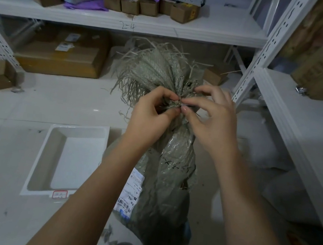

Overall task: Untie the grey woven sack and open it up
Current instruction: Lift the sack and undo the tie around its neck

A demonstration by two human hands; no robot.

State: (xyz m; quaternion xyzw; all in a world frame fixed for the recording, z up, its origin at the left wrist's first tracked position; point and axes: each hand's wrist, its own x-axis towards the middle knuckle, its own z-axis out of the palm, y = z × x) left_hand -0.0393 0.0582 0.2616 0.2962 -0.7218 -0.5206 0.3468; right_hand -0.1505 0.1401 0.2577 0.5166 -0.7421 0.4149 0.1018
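The grey woven sack (168, 176) stands upright on the floor in front of me, with a white shipping label (129, 194) on its left side. Its neck is gathered and tied, and the frayed mouth (155, 68) fans out above the tie. My left hand (151, 115) pinches the tie at the neck from the left. From the right, my right hand (208, 118) pinches the same tie (178, 103), fingertips almost touching those of the left. The knot itself is mostly hidden by my fingers.
A white shallow tray (69, 159) lies on the floor left of the sack. White metal shelving (128, 22) holds several small cartons and mailers behind; a large carton (62, 54) sits under it. Another shelf unit (300, 124) stands close on the right, with white bags below.
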